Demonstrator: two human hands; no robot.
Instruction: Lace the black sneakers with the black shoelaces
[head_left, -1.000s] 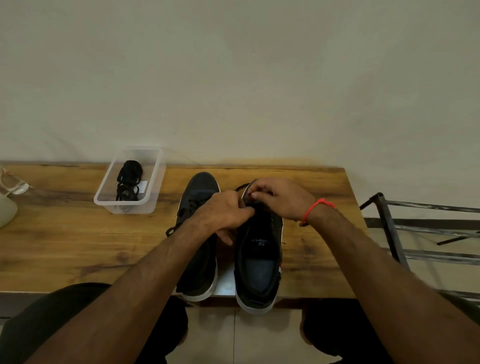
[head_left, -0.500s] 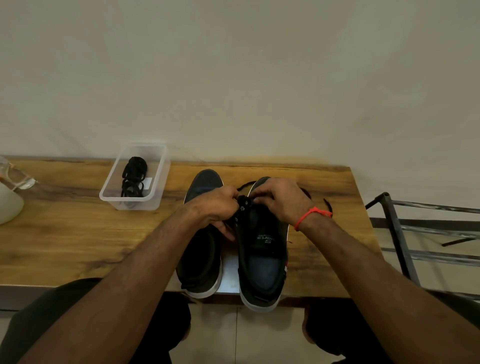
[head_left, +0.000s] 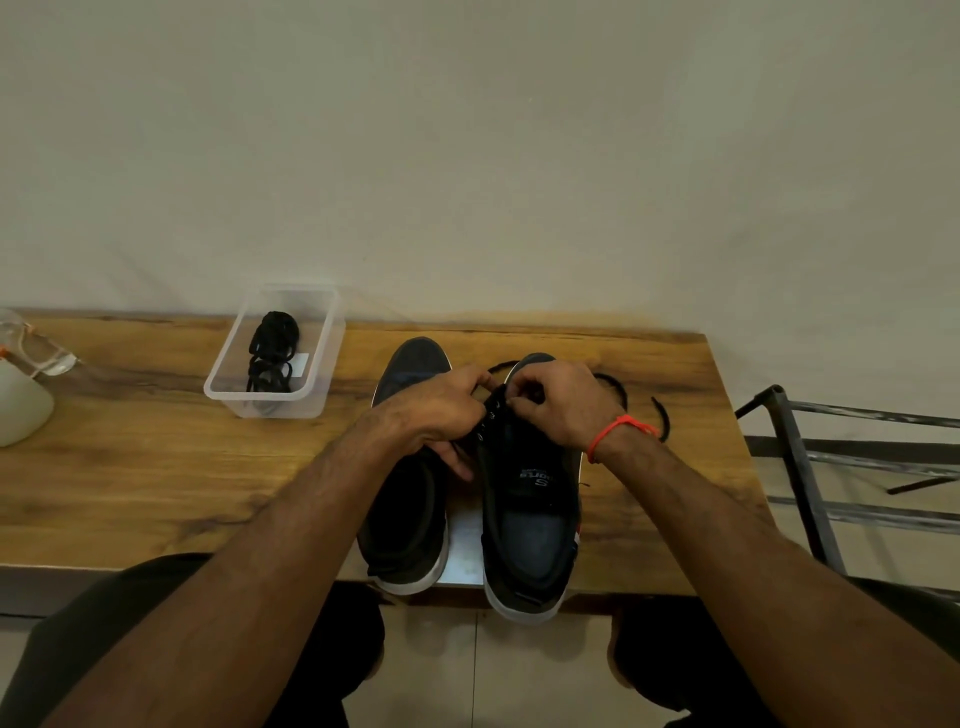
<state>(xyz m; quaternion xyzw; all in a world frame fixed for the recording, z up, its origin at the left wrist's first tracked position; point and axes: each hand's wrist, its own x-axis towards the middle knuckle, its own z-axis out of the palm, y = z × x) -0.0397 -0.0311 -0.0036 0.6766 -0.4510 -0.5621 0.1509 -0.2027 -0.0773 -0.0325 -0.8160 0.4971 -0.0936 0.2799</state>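
Two black sneakers with white soles stand side by side on the wooden table (head_left: 156, 483), heels toward me. My left hand (head_left: 441, 410) lies over the left sneaker (head_left: 405, 519) and pinches the eyelet edge of the right sneaker (head_left: 530, 519). My right hand (head_left: 556, 400), with an orange wrist thread, pinches a black shoelace (head_left: 618, 389) at the front eyelets. Loose ends of the lace curl on the table beyond and to the right of that shoe. What the fingertips do at the eyelets is hidden.
A clear plastic tub (head_left: 322, 374) at the back left holds a coiled black shoelace (head_left: 272, 353). A white object and clear glass (head_left: 26, 384) sit at the far left edge. A metal rack (head_left: 810, 467) stands right of the table. The wall runs behind.
Both hands have moved forward from the tongue to the front eyelets of the right sneaker. The lace ends now show on the table to the right. The view has shifted slightly.
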